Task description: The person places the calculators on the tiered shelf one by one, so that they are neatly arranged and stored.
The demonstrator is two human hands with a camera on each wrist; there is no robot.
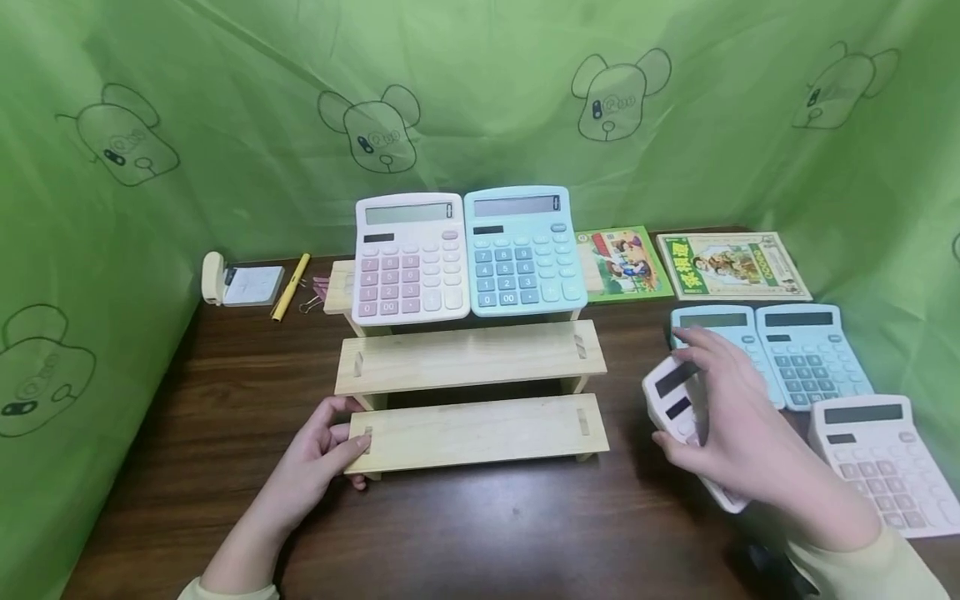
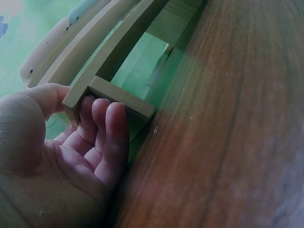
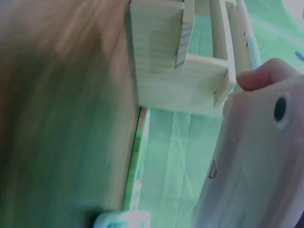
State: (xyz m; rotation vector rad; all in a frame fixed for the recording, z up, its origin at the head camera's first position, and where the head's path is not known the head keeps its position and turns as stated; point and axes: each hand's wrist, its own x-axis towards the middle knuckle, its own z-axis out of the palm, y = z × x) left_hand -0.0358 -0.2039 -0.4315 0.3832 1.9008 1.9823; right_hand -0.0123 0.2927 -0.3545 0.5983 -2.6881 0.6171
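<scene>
In the head view my right hand (image 1: 738,417) grips a pale pink calculator (image 1: 678,404) by its sides, tilted and raised off the table. The right wrist view shows that calculator's back (image 3: 266,152) close up. My left hand (image 1: 315,450) pinches the left end of the lowest step of a wooden tiered stand (image 1: 480,433), thumb on top; in the left wrist view its fingers (image 2: 114,123) curl beneath the board. On the stand's top step a pink calculator (image 1: 410,258) and a blue calculator (image 1: 525,250) lean side by side.
Two blue calculators (image 1: 810,358) and another pink one (image 1: 885,467) lie at the right. Behind are two picture booklets (image 1: 626,265). A notepad (image 1: 253,285), a yellow pen (image 1: 290,287) and clips (image 1: 318,292) lie at the back left. Green cloth (image 1: 495,83) walls the table.
</scene>
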